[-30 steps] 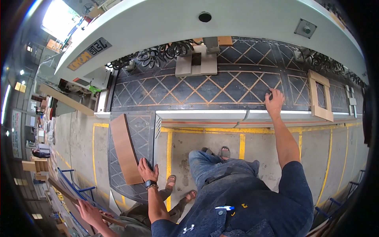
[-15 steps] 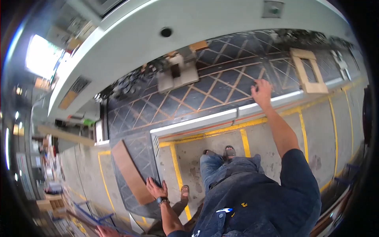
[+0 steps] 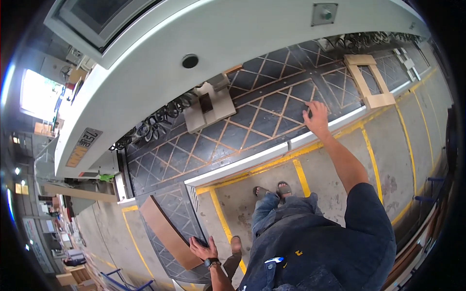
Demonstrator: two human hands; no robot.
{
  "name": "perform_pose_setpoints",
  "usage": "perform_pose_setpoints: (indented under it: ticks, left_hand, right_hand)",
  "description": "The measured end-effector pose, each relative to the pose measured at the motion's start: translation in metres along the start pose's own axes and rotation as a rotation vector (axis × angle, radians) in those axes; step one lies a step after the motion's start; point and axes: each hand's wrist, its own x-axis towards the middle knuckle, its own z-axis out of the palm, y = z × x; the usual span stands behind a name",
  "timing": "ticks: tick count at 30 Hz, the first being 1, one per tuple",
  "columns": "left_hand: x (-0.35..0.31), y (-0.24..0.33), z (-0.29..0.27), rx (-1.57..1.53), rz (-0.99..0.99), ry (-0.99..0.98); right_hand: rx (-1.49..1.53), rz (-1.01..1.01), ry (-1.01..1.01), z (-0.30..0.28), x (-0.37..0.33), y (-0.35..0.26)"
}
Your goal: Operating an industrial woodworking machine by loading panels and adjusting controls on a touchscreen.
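Note:
My left hand, with a watch at its wrist, lies at the edge of a long brown board. Its fingers are over the board and the thumb is spread away. Something dark shows between thumb and fingers; I cannot make out what. The board lies on a dark side table with a lattice pattern. Farther right, my right hand is over the long dark machine bed with tan lattice strips. Its fingers are loosely bent, thumb apart, with nothing plainly held.
A pale block with a rectangular opening sits on the bed beside black coiled hoses. A wooden frame lies at the right. A white machine housing overhangs the bed. Another person's sandaled foot is near my left arm.
The view has shifted, so the bed and board appear slightly lower and farther left. My left hand stays at the board's edge, and my right hand remains over the bed.

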Motion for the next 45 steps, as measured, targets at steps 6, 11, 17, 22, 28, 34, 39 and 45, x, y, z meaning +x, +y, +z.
perform_pose_setpoints:
  ticks: [6,11,17,22,28,34,39,45]
  left_hand:
    - [0.071,0.101,0.042,-0.37,-0.023,0.245]
    - [0.18,0.209,0.083,-0.725,0.127,0.091]
    - [0.261,0.338,0.131,-1.102,-0.028,0.006]
    - [0.296,0.381,0.138,-0.785,-0.167,0.083]
    - [0.314,0.43,0.121,-0.688,-0.229,0.083]
    - [0.32,0.441,0.121,-0.533,-0.262,0.073]
    - [0.327,0.439,0.127,-0.471,-0.274,0.091]
    - [0.323,0.44,0.126,-0.419,-0.259,0.137]
  right_hand:
    - [-0.045,0.051,-0.043,0.002,0.006,-0.001]
    - [-0.016,-0.003,-0.05,0.016,0.015,-0.008]
    - [-0.023,-0.162,0.099,0.028,-0.002,0.042]
    - [-0.008,-0.102,-0.084,0.02,-0.004,0.025]
    - [-0.008,-0.145,-0.074,0.019,-0.001,0.034]
    - [-0.002,-0.097,-0.115,0.013,0.005,0.024]
    - [0.014,-0.096,-0.121,0.008,0.003,0.02]
    - [0.006,-0.077,-0.145,0.009,0.002,0.025]
